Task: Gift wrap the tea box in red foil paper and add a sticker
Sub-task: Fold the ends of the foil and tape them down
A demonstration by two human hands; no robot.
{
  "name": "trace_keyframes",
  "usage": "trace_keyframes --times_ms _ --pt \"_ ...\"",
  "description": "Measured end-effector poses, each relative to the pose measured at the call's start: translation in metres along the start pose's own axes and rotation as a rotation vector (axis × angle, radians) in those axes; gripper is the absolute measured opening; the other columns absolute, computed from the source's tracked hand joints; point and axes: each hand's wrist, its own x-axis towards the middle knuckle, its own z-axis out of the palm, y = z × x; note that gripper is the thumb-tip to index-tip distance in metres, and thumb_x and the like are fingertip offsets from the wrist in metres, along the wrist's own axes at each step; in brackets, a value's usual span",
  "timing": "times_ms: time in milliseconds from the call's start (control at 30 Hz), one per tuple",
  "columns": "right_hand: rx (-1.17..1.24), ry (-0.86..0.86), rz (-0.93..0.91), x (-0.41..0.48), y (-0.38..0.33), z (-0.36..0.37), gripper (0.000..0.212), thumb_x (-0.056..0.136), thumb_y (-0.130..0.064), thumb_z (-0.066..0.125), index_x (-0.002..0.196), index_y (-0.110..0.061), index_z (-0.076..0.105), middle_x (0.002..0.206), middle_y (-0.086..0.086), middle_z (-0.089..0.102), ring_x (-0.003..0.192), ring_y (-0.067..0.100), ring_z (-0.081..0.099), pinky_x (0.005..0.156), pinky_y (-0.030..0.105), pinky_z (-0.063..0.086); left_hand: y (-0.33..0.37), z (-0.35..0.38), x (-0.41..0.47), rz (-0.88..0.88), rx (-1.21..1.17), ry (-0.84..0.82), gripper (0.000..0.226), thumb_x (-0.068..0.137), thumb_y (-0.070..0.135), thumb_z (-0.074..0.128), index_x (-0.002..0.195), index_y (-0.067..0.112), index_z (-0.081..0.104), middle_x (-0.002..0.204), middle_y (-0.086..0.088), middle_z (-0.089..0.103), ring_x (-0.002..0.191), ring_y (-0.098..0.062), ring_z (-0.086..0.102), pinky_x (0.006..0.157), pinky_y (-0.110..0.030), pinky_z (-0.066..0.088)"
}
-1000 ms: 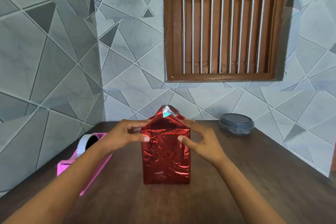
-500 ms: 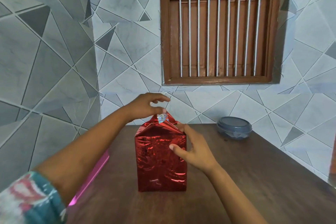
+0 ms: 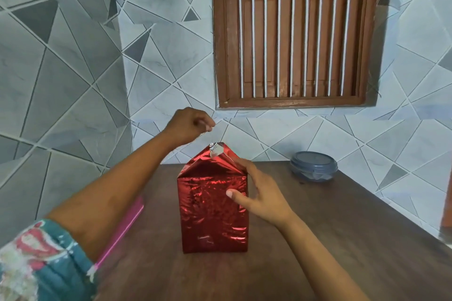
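The tea box (image 3: 212, 212), wrapped in crinkled red foil, stands upright in the middle of the brown table (image 3: 342, 239). Its top is folded into a peak with a small silver tip (image 3: 215, 149). My right hand (image 3: 259, 195) rests against the box's upper right side, thumb on the front face and straight fingers along the sloped fold. My left hand (image 3: 188, 127) hovers just above and left of the peak, apart from the foil. Its fingers are curled with the fingertips pinched together, and I see nothing plainly held in them.
A pink tape dispenser (image 3: 127, 225) lies left of the box, mostly hidden behind my left forearm. A grey lidded round container (image 3: 313, 165) sits at the back right by the tiled wall. Walls close in the table at the left and back.
My left hand left the box's side, reached over the peak, then lifted off it and curled its fingers. My right hand stayed on the box's right side. The view tilted upward.
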Motion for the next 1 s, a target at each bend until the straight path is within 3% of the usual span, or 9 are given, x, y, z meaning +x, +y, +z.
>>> trace_keyframes --times_ms 100,167,267,333,500,567,733,867,1000 --pt "-0.044 -0.036 -0.041 0.004 0.003 -0.003 0.058 0.079 -0.046 0.064 0.13 -0.022 0.054 0.132 -0.012 0.055 0.125 0.001 0.047 0.104 0.027 0.039 -0.011 -0.025 -0.027 0.031 -0.128 -0.048 0.019 0.089 0.004 0.058 0.095 0.016 0.071 0.094 0.001 0.072 0.091 -0.01 0.065 0.088 -0.022 0.048" --pt "-0.09 -0.073 -0.052 0.007 0.005 -0.005 0.059 0.078 -0.051 0.06 0.128 -0.02 0.057 0.131 -0.008 0.057 0.123 0.004 0.049 0.103 0.031 0.041 -0.026 -0.04 -0.051 -0.004 -0.273 -0.249 0.024 0.087 0.003 0.061 0.1 0.021 0.069 0.103 0.008 0.071 0.1 -0.007 0.064 0.088 -0.013 0.047" --pt "-0.158 -0.112 -0.081 0.011 0.004 -0.008 0.059 0.079 -0.054 0.057 0.127 -0.02 0.058 0.131 -0.007 0.058 0.123 0.004 0.049 0.105 0.027 0.038 -0.046 -0.047 -0.084 -0.053 -0.32 -0.644 0.053 0.079 0.016 0.072 0.127 0.028 0.055 0.13 0.023 0.055 0.122 0.008 0.046 0.099 -0.011 0.036" --pt "-0.176 -0.125 -0.095 0.012 0.003 -0.01 0.059 0.078 -0.054 0.056 0.126 -0.02 0.059 0.131 -0.006 0.058 0.123 0.003 0.048 0.105 0.021 0.034 -0.053 -0.038 -0.096 -0.041 -0.391 -0.727 0.07 0.074 0.012 0.074 0.136 0.027 0.044 0.137 0.022 0.048 0.128 0.006 0.04 0.106 -0.015 0.033" --pt "-0.227 -0.157 -0.132 0.012 -0.002 -0.015 0.06 0.079 -0.055 0.055 0.126 -0.018 0.059 0.131 -0.004 0.058 0.122 0.002 0.048 0.101 0.02 0.037 -0.055 -0.013 -0.101 -0.04 -0.561 -0.502 0.066 0.076 -0.013 0.064 0.111 0.043 0.064 0.113 0.033 0.06 0.113 0.011 0.052 0.086 -0.004 0.041" --pt "-0.226 -0.163 -0.128 0.012 -0.003 -0.016 0.06 0.079 -0.056 0.055 0.126 -0.018 0.059 0.13 -0.004 0.058 0.122 0.003 0.049 0.101 0.021 0.038 -0.055 -0.01 -0.102 -0.02 -0.552 -0.49 0.064 0.077 -0.008 0.065 0.109 0.048 0.064 0.115 0.033 0.059 0.116 0.01 0.051 0.087 -0.005 0.041" --pt "-0.225 -0.16 -0.095 0.011 -0.004 -0.015 0.061 0.078 -0.055 0.055 0.126 -0.017 0.06 0.128 -0.003 0.06 0.12 0.006 0.052 0.1 0.023 0.04 -0.061 -0.019 -0.108 -0.064 -0.461 -0.433 0.059 0.076 0.025 0.076 0.13 0.033 0.053 0.139 0.019 0.047 0.128 0.003 0.042 0.105 -0.02 0.033" --pt "-0.21 -0.158 -0.074 0.009 -0.005 -0.014 0.06 0.077 -0.055 0.056 0.125 -0.019 0.06 0.128 -0.004 0.06 0.118 0.006 0.054 0.099 0.022 0.04 -0.073 -0.056 -0.12 -0.256 -0.376 -0.164 0.038 0.083 0.012 0.067 0.118 0.026 0.062 0.117 0.012 0.063 0.105 0.006 0.056 0.089 -0.014 0.043" --pt "-0.176 -0.169 -0.042 0.009 -0.008 -0.014 0.056 0.076 -0.047 0.063 0.124 -0.019 0.061 0.125 -0.004 0.061 0.11 -0.001 0.053 0.091 0.004 0.034 -0.102 -0.105 -0.142 -0.535 -0.083 -0.08 0.015 0.087 0.012 0.064 0.101 0.014 0.068 0.1 -0.006 0.068 0.085 -0.015 0.06 0.069 -0.023 0.045"
